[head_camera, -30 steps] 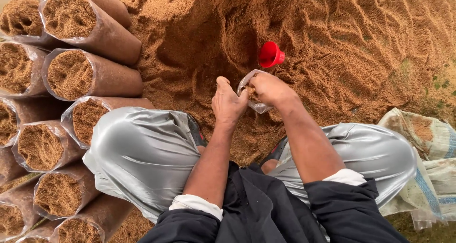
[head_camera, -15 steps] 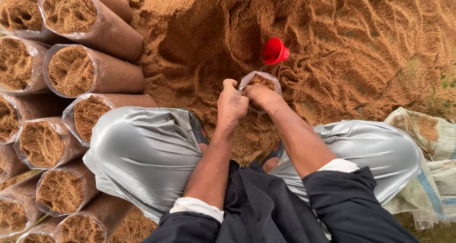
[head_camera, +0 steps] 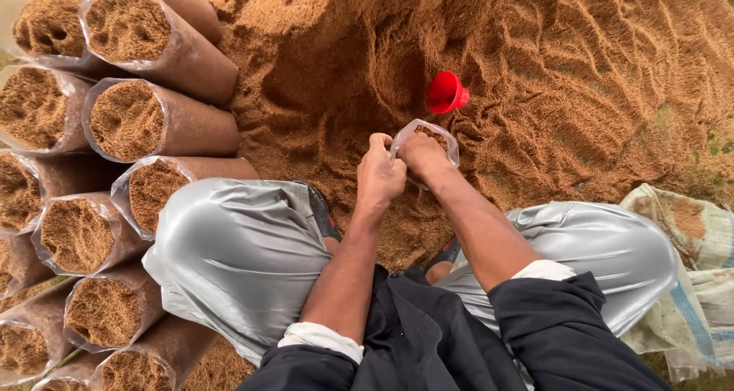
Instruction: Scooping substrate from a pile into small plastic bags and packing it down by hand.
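- I see both hands meet at the clear plastic bag (head_camera: pixel 425 140), upright in the sawdust heap (head_camera: pixel 581 77), mouth toward twelve o'clock.
- Left hand (head_camera: pixel 380 173) pinches its nine o'clock rim; right hand (head_camera: pixel 423 155) curls over the opening, fingers partly hidden.
- Red funnel (head_camera: pixel 446 93) lies at one o'clock, nearer the right hand.

A red funnel (head_camera: pixel 446 93) is lying tipped on a broad heap of brown sawdust (head_camera: pixel 581 70), while filled clear plastic bags (head_camera: pixel 126 123) are lying stacked on their sides at left, open ends showing. Worn woven sacks (head_camera: pixel 699 246) are lying crumpled at the right edge.
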